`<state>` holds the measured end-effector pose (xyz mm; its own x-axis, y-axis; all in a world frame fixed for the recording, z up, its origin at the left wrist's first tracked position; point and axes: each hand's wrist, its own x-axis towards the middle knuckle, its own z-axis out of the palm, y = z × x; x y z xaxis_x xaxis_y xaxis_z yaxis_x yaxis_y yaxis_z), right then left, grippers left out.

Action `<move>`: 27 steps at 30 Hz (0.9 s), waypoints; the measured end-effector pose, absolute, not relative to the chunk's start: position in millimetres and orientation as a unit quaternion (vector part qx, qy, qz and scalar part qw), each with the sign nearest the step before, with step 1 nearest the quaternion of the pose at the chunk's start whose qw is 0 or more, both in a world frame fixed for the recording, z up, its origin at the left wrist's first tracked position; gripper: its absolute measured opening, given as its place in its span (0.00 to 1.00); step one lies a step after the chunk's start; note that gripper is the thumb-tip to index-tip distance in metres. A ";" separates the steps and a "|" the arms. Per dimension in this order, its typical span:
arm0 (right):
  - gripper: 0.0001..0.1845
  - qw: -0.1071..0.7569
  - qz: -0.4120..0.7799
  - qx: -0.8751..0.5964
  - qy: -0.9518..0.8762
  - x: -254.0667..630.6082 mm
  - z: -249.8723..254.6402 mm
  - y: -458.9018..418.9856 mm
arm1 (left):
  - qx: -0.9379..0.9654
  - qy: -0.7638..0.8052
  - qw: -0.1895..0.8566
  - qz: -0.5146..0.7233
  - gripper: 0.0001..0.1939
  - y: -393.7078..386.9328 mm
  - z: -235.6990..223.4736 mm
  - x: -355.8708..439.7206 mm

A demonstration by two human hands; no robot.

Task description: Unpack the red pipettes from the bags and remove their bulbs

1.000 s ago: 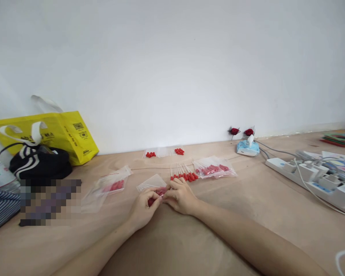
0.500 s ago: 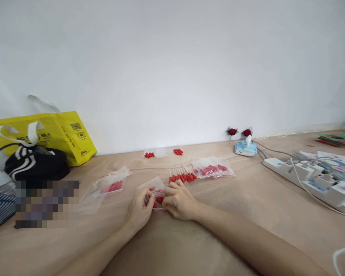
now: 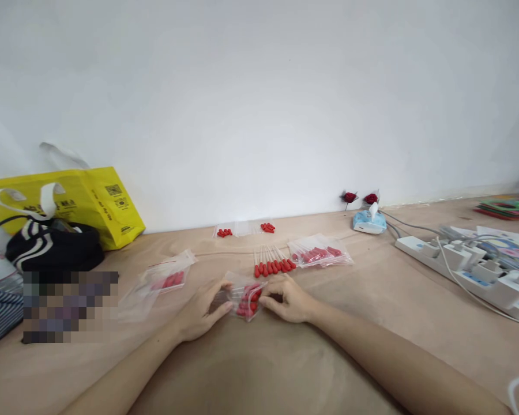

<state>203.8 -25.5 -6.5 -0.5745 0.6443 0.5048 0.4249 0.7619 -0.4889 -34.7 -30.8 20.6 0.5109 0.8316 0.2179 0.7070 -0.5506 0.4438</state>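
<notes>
A small clear zip bag (image 3: 249, 302) lies in front of me, with several red-bulbed droppers inside, their bulbs toward the right. My left hand (image 3: 205, 308) holds its left side, thumb and fingers curved around the edge. At the right side, my right hand (image 3: 288, 298) has its fingertips on the bag's edge, the fingers curled. Just beyond the hands, a row of loose droppers (image 3: 274, 266) lies fanned out, red bulbs facing me and thin clear tubes pointing away.
Filled zip bags (image 3: 322, 251) lie to the right of the row, another bag (image 3: 172, 279) to the left. More droppers (image 3: 244, 229) lie by the wall. A yellow tote (image 3: 112, 213) and black cap stand left; tissues (image 3: 369, 223) and a power strip (image 3: 458, 268) sit right.
My hands have moved apart to the two sides of the bag. The bag has turned and shows more of its red bulbs, which now lie toward its right side.
</notes>
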 end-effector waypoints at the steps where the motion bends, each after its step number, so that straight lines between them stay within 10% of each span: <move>1: 0.08 0.347 0.157 -0.341 -0.859 202.8 -6.5 -25.7 | 0.857 0.448 0.153 0.205 0.17 -31.4 20.8 -35.4; 27: 0.20 0.279 0.259 -0.442 -0.812 198.4 3.1 -31.3 | 0.876 0.419 0.144 0.192 0.19 -40.1 17.6 -25.9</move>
<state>198.4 -31.3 3.1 -0.4538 0.8624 0.2244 0.5738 0.4754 -0.6669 -25.9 -40.1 17.6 0.5747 0.7896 0.2151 0.6794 -0.6069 0.4125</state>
